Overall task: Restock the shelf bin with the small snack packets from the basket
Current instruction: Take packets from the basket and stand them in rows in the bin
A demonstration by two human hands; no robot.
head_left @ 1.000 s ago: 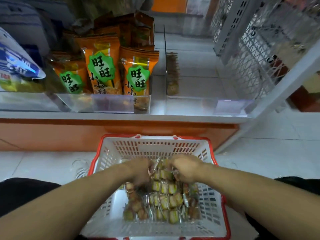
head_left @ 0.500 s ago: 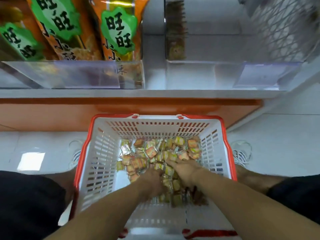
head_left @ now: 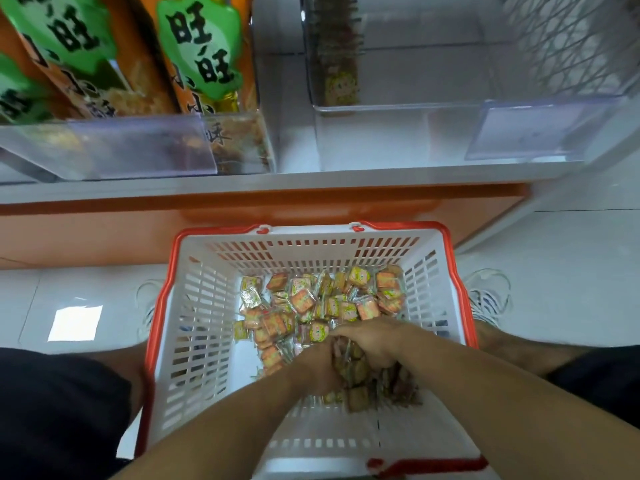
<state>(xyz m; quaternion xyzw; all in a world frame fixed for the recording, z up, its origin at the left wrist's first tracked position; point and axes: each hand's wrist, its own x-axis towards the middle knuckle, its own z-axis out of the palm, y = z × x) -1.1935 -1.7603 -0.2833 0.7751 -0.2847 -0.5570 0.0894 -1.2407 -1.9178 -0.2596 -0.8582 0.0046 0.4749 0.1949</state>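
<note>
While kneeling over the white basket (head_left: 194, 306) with the red rim, reaching both hands down into the heap of small snack packets (head_left: 322, 303) lying across its floor. Cupping the left hand (head_left: 318, 367) and the right hand (head_left: 372, 341) together around a clump of packets, fingers curled closed on them. Facing the clear shelf bin (head_left: 408, 133) above, holding only one row of packets (head_left: 341, 64) against its left wall, beside orange snack bags (head_left: 194, 60).

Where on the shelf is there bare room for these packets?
The clear bin on the right is nearly bare: one row of packets lines its left wall, the rest is free up to the mesh divider. The left bin is crammed with orange snack bags.
</note>
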